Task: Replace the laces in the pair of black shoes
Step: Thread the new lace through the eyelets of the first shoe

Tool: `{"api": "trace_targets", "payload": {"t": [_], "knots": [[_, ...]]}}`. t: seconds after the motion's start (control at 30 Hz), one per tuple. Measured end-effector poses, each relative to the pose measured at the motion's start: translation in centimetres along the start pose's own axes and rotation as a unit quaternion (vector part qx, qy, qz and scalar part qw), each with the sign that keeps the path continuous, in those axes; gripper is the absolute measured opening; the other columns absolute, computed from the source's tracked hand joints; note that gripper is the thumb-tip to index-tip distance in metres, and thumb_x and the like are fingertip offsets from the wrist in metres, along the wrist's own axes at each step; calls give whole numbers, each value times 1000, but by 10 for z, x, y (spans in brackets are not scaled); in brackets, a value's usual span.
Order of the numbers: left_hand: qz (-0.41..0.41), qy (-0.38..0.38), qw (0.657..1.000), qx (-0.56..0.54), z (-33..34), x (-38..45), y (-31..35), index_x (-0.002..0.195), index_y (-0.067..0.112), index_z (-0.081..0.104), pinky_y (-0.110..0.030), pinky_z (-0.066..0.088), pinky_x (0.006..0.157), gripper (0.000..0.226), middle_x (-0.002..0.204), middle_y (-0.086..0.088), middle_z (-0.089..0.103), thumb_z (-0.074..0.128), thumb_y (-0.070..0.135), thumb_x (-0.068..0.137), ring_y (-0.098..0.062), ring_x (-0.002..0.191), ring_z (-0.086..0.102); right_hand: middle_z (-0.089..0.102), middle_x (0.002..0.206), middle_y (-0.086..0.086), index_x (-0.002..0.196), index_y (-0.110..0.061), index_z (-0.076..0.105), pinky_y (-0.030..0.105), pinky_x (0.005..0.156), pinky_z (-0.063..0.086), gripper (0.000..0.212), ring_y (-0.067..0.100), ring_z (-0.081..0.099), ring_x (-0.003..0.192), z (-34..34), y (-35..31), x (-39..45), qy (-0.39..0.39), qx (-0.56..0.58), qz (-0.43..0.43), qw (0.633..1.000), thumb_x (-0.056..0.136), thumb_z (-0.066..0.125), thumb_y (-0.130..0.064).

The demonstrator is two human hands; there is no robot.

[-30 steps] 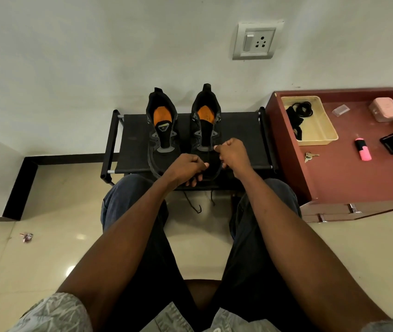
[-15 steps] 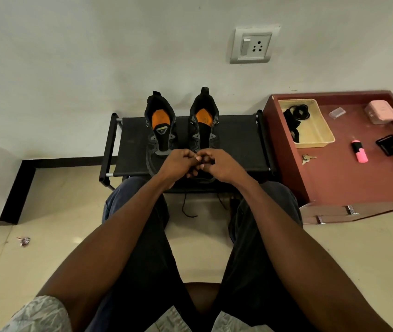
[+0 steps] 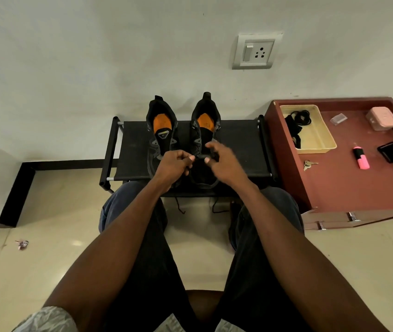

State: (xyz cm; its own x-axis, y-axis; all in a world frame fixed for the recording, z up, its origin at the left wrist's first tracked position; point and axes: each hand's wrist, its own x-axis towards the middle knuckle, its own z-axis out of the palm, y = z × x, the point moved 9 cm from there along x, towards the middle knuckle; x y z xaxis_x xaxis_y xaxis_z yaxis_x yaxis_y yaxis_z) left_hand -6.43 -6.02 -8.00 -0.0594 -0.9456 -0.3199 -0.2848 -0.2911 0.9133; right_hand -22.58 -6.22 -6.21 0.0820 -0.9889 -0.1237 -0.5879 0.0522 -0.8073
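Parked heel-to-wall on the black fabric rack (image 3: 133,149), within arm's reach: left black shoe with orange insole (image 3: 161,130), untouched. Just right, second black shoe (image 3: 205,130), worked on: left hand (image 3: 175,164) grip clenched, pinching black lace (image 3: 200,157); right hand (image 3: 222,161) pinching its other side, likely for threading. Well right, cream tray (image 3: 320,140) holding spare black laces (image 3: 297,121).

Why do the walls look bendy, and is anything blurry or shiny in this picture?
In the head view, the wide-angle lens bends straight lines, so the wall skirting and cabinet edges slant. The right hand looks slightly smeared, probably from motion; the left hand is sharper. The floor shows a soft bright glare spot.
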Motion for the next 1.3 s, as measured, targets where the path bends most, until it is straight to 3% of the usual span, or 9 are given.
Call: {"api": "trace_targets", "payload": {"t": [0.1, 0.23, 0.37, 0.47, 0.63, 0.77, 1.03, 1.2, 1.3], "knots": [[12, -12, 1000, -16, 8, 0, 4, 92, 3, 67, -16, 41, 48, 15, 68, -5, 65, 61, 16, 98, -6, 49, 51, 68, 108, 1, 119, -21, 63, 30, 82, 49, 23, 13, 63, 95, 36, -6, -9, -120, -34, -19, 992, 98, 57, -18], [-1, -33, 999, -11, 8, 0, 4, 93, 5, 67, -12, 38, 45, 14, 70, -1, 61, 64, 18, 97, -5, 50, 49, 67, 75, 4, 93, -13, 72, 19, 53, 39, 20, 8, 53, 58, -5, 7, 4, -16, 15, 38, 999, 100, 53, -15], [12, 42, 999, -19, -16, 7, 5, 92, 11, 69, -15, 42, 52, 12, 71, 1, 61, 61, 17, 98, -4, 51, 49, 72, 99, 12, 97, -16, 75, 35, 82, 52, 21, 31, 66, 94, -82, 58, -1, 257, 18, 200, 945, 95, 54, -18], [36, 102, 994, -29, -29, 9, 6, 89, 14, 68, -16, 43, 54, 12, 71, 1, 61, 60, 16, 99, -3, 51, 49, 65, 122, 14, 116, -12, 70, 46, 100, 42, 29, 35, 54, 118, -103, 64, -11, 298, -92, 248, 917, 92, 55, -12], [52, 35, 998, -12, 0, 6, 12, 91, 15, 68, -14, 46, 56, 11, 73, 3, 64, 60, 15, 98, 1, 54, 54, 62, 132, 5, 139, -16, 54, 45, 113, 40, 54, 24, 53, 128, -10, 2, 11, 64, -57, -30, 996, 87, 67, -6], [53, 7, 998, -36, 10, 5, 15, 90, 10, 69, -13, 45, 54, 11, 69, 3, 66, 61, 12, 97, 0, 55, 55, 70, 87, -1, 114, -19, 70, 40, 84, 52, 24, 17, 64, 83, 17, -12, 3, -21, -48, -77, 996, 95, 57, -12], [36, 78, 996, -24, -19, 12, 3, 91, 14, 70, -13, 44, 56, 13, 75, 0, 64, 60, 10, 98, 0, 51, 51, 68, 115, 14, 112, -13, 71, 43, 96, 40, 27, 35, 57, 113, -103, 59, -11, 311, -111, 234, 915, 91, 53, -9], [46, 24, 998, -24, 5, 10, 8, 92, 14, 71, -14, 47, 61, 11, 75, 1, 66, 61, 10, 97, -1, 56, 54, 61, 128, 1, 135, -15, 57, 13, 88, 45, 47, 15, 60, 111, -17, -5, 4, 59, -8, 1, 998, 91, 63, -2], [58, 1, 997, -41, 17, 8, 11, 88, 16, 71, -17, 49, 62, 15, 75, -1, 69, 61, 8, 97, -5, 61, 57, 69, 115, -1, 124, -21, 63, 27, 89, 51, 32, 13, 62, 104, 20, -16, -1, -37, -23, -55, 998, 94, 61, -10]]}}
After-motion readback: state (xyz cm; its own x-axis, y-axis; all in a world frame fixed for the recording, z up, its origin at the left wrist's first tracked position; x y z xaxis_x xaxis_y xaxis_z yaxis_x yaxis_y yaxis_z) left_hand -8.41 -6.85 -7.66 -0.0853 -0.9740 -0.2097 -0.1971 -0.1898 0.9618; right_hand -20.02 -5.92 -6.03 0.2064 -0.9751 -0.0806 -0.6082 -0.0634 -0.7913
